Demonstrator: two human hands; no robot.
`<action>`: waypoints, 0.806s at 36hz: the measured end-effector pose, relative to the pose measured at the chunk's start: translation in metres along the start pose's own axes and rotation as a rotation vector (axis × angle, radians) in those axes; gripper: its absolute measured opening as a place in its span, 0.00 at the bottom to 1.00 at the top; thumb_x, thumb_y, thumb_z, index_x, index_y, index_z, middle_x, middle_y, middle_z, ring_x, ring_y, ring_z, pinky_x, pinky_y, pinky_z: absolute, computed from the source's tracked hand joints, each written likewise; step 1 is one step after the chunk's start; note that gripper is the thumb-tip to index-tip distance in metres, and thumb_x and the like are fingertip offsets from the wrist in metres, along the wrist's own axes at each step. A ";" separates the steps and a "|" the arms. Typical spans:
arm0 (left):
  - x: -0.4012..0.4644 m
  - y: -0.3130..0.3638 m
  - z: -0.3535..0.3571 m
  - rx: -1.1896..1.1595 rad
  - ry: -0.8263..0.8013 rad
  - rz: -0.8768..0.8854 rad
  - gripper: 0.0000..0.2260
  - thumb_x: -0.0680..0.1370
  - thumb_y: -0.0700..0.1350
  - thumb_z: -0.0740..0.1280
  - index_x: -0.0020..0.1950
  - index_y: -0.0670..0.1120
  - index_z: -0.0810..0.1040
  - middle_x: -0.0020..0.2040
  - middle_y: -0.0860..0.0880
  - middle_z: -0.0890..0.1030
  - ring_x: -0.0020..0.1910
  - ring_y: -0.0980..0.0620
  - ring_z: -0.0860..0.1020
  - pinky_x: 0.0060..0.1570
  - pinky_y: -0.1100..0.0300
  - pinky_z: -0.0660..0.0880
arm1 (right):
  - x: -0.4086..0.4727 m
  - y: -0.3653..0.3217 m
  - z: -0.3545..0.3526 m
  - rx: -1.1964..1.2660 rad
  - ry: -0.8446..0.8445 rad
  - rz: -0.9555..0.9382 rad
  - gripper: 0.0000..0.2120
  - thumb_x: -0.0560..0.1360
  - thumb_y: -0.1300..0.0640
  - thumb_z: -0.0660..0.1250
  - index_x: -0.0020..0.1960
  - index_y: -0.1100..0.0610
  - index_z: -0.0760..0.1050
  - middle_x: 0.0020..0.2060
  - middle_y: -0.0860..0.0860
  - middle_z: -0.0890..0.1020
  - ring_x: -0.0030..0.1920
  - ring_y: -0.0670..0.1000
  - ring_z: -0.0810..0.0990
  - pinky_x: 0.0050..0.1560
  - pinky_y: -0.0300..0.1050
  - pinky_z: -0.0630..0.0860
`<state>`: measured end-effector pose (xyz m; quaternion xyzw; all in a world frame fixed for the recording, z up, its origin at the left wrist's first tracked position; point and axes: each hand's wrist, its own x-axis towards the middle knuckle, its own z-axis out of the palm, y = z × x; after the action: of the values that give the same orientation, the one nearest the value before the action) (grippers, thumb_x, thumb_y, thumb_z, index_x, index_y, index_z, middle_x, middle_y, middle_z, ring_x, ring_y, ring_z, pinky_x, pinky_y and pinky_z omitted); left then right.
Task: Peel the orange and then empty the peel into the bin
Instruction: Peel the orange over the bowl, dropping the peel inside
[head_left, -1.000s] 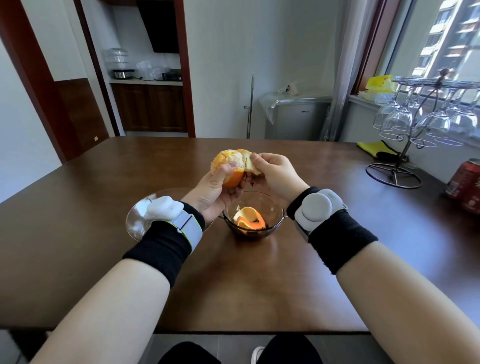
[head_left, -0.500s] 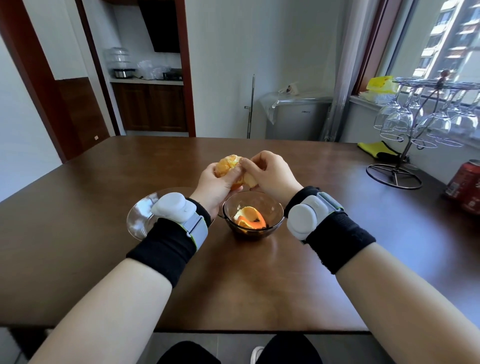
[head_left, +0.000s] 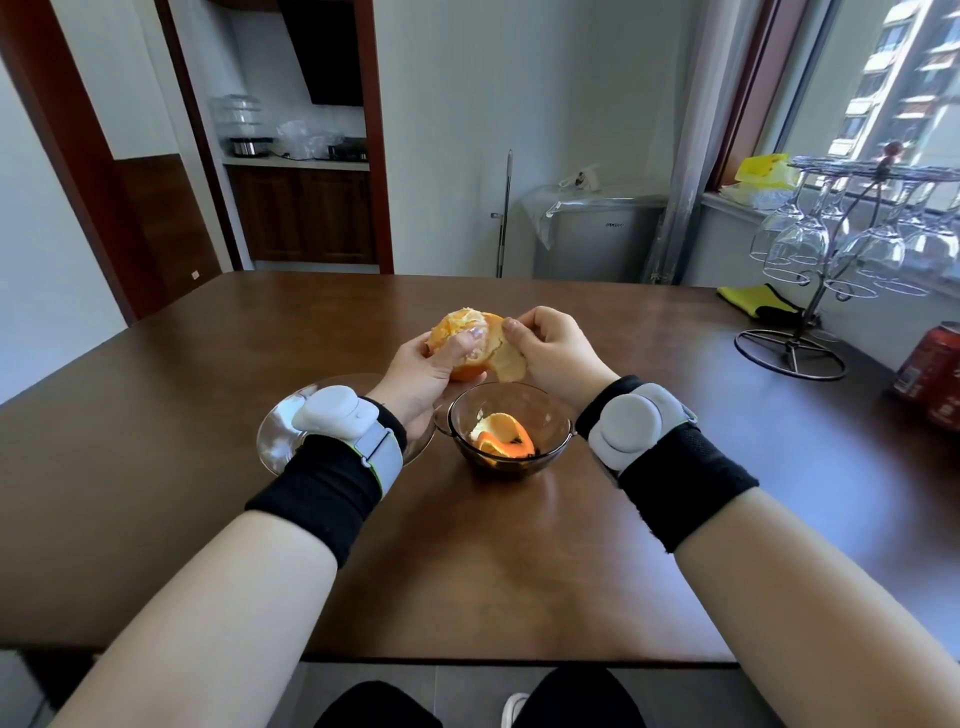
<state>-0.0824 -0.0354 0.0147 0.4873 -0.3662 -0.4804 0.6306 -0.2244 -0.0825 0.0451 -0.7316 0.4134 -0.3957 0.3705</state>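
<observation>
Your left hand (head_left: 415, 371) grips the orange (head_left: 462, 338) while your right hand (head_left: 550, 348) pinches a peel flap (head_left: 506, 358) above the bowl (head_left: 550, 415), so scraps likely drop in

bare table (head_left: 519, 571) before the bowl (head_left: 556, 431), plate (head_left: 275, 441) left, glass rack (head_left: 810, 332) and cans (head_left: 930, 364) crowding far right

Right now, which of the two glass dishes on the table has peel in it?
The dark glass bowl under the right hand holds orange peel; the clear plate beneath the left wrist shows none.
</observation>
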 end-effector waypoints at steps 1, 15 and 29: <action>0.000 0.000 0.000 -0.016 0.004 -0.007 0.11 0.75 0.46 0.71 0.54 0.43 0.78 0.51 0.42 0.81 0.42 0.49 0.82 0.48 0.58 0.81 | 0.000 0.000 0.001 0.026 0.007 0.011 0.11 0.79 0.52 0.62 0.47 0.60 0.74 0.43 0.57 0.79 0.41 0.54 0.78 0.44 0.55 0.80; -0.001 -0.005 0.004 0.215 0.192 0.213 0.20 0.68 0.52 0.75 0.54 0.44 0.78 0.48 0.47 0.81 0.49 0.49 0.81 0.51 0.49 0.81 | -0.002 0.002 0.009 -0.223 0.049 -0.141 0.16 0.78 0.47 0.62 0.54 0.58 0.77 0.46 0.51 0.81 0.46 0.50 0.79 0.46 0.41 0.77; -0.007 0.000 0.006 0.377 0.192 0.251 0.27 0.59 0.61 0.76 0.51 0.47 0.79 0.49 0.46 0.82 0.51 0.47 0.82 0.50 0.47 0.81 | 0.001 0.000 0.015 -0.365 0.134 -0.120 0.13 0.78 0.60 0.57 0.53 0.63 0.78 0.50 0.58 0.81 0.51 0.57 0.77 0.53 0.49 0.75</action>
<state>-0.0899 -0.0306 0.0161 0.5905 -0.4453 -0.2729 0.6153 -0.2112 -0.0798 0.0393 -0.7818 0.4579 -0.3835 0.1791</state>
